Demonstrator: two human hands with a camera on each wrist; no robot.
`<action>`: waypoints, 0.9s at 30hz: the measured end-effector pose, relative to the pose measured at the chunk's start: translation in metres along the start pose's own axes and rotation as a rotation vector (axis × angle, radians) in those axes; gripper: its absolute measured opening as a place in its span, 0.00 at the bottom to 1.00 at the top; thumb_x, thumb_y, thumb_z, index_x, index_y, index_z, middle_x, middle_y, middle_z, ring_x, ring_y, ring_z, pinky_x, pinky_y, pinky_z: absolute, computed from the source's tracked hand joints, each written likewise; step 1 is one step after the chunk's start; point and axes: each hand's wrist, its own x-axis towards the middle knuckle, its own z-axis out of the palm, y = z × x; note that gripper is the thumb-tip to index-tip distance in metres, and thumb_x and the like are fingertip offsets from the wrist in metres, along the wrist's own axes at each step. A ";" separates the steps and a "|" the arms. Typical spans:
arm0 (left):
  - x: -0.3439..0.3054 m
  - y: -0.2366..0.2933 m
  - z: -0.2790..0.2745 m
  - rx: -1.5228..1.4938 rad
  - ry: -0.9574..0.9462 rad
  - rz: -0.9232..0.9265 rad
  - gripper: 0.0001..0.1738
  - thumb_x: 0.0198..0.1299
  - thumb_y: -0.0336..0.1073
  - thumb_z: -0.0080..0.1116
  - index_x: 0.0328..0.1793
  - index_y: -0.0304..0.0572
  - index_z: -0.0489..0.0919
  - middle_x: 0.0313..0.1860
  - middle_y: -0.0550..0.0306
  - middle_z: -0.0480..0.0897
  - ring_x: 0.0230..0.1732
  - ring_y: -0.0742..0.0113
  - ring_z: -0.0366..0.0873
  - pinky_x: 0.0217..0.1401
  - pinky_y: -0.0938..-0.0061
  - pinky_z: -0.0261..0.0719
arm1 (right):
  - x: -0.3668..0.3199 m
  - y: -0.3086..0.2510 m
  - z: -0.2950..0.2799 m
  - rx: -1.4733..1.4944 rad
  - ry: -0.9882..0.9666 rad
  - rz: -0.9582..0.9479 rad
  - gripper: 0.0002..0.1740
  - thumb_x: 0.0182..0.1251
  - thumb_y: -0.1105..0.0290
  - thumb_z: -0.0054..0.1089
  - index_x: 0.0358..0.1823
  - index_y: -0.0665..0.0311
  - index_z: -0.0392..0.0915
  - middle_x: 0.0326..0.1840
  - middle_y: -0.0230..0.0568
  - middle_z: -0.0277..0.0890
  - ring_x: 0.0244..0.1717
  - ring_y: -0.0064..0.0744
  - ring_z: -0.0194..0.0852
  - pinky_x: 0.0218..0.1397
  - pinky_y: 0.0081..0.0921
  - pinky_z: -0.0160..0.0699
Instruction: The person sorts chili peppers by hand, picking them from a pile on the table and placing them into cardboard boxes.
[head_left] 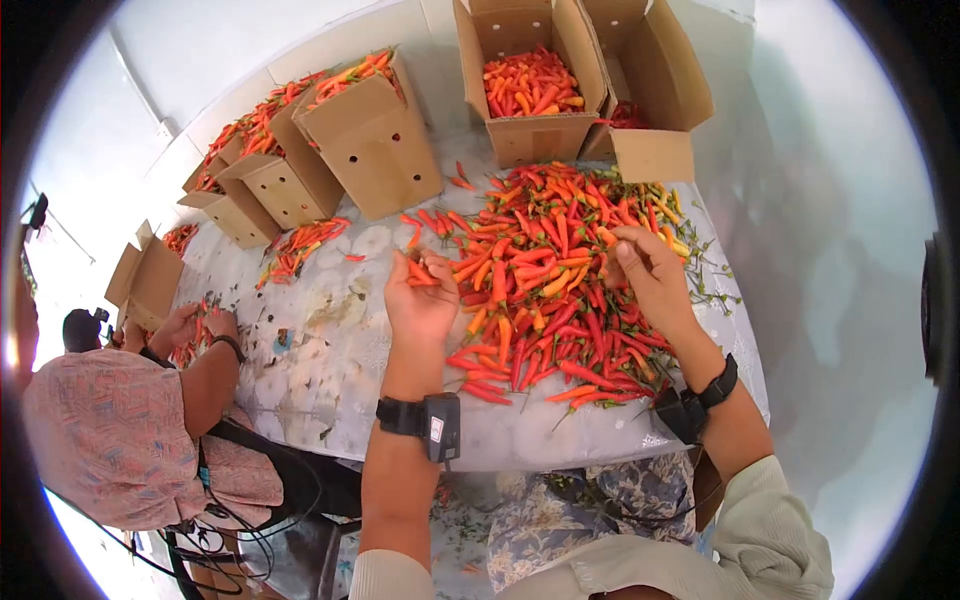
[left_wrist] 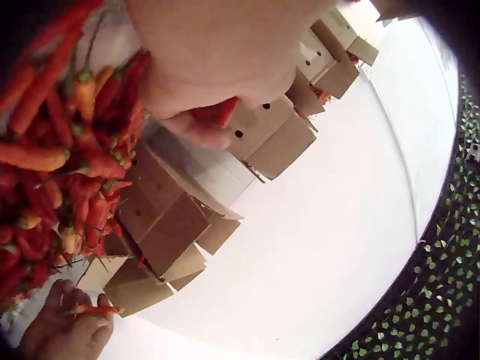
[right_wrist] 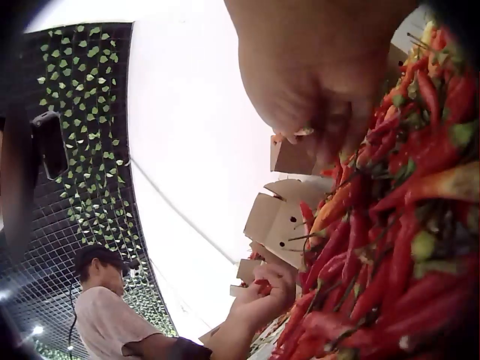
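Between hands: chilli heap (head_left: 560, 280), glossy red-orange pods, thin green stems.

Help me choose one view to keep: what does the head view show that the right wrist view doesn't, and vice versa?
Head only: the pale tablecloth and the chillies filling the open boxes. Right wrist only: a wall of green leaves. Both: the right hand at the chilli pile, with cardboard boxes beyond.

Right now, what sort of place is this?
Probably a produce sorting or packing room: a heap of red and orange chili peppers on a patterned table, open brown cardboard boxes filled with more, another person sorting nearby.
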 end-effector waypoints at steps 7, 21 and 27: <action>0.007 -0.005 -0.009 0.186 -0.086 -0.140 0.06 0.63 0.36 0.54 0.39 0.44 0.73 0.28 0.64 0.74 0.25 0.76 0.70 0.22 0.85 0.73 | -0.002 -0.009 0.001 0.105 -0.152 0.200 0.13 0.68 0.71 0.53 0.51 0.67 0.71 0.31 0.34 0.75 0.28 0.20 0.72 0.29 0.18 0.74; -0.049 -0.062 0.027 1.368 -0.480 -0.179 0.16 0.50 0.34 0.70 0.42 0.39 0.77 0.27 0.67 0.76 0.23 0.82 0.69 0.24 0.87 0.66 | -0.025 -0.033 0.018 -0.141 -0.273 -0.041 0.10 0.55 0.76 0.66 0.39 0.68 0.79 0.33 0.32 0.78 0.35 0.17 0.74 0.39 0.17 0.74; -0.047 -0.064 0.026 1.251 -0.450 -0.178 0.14 0.51 0.32 0.68 0.42 0.36 0.77 0.27 0.63 0.78 0.26 0.80 0.74 0.27 0.86 0.71 | -0.026 -0.035 0.023 0.045 -0.261 0.045 0.08 0.57 0.76 0.64 0.38 0.68 0.80 0.36 0.34 0.79 0.36 0.18 0.75 0.39 0.17 0.74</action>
